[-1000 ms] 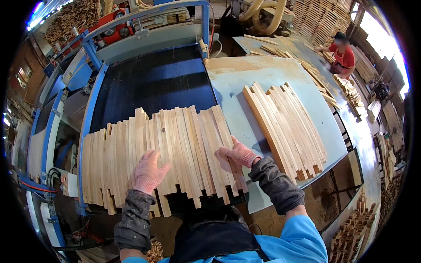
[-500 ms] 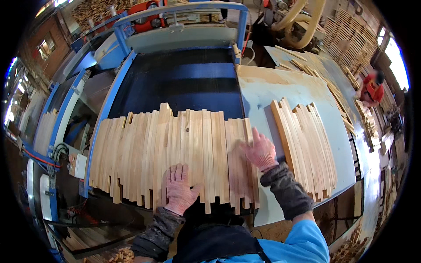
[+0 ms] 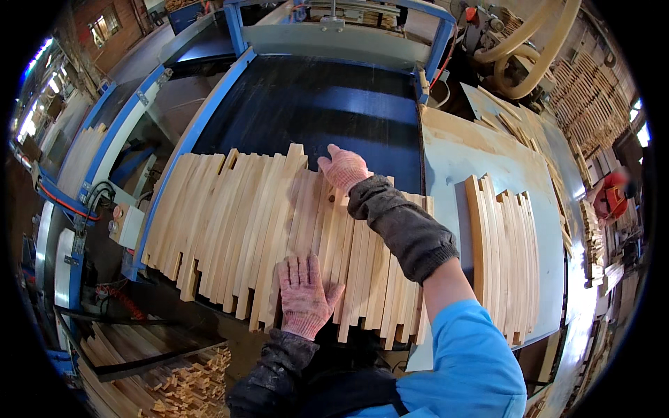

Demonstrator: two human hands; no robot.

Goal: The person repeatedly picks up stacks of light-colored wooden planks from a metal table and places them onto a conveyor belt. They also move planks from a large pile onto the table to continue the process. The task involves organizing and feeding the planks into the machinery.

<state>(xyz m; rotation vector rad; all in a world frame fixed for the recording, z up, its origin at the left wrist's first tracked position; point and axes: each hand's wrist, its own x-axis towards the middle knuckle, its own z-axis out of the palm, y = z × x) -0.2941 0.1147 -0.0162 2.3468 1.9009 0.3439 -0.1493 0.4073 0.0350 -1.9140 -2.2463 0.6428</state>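
Note:
A wide row of pale wooden strips point(image 3: 230, 209) lies side by side across the near part of a dark conveyor belt point(image 3: 300, 104), their ends uneven. My left hand point(image 3: 306, 296), in a pinkish knit glove, rests flat with fingers stretched over the near ends of the middle strips. Reaching across the row, my right hand point(image 3: 344, 167), gloved alike, is at the strips' far ends by the bare belt. Its thumb stands apart from the partly bent fingers, and I see nothing held in it.
A second batch of strips point(image 3: 503, 258) lies on the grey side table point(image 3: 446, 153) to the right. Blue rails point(image 3: 202, 104) edge the belt on the left. Bundled strips point(image 3: 188, 383) sit low at left. A person in red point(image 3: 610, 198) is at far right.
My right hand has moved left and away from me, from the right-hand strips to the far ends of the middle ones. My left hand stays flat on the row. The view has shifted.

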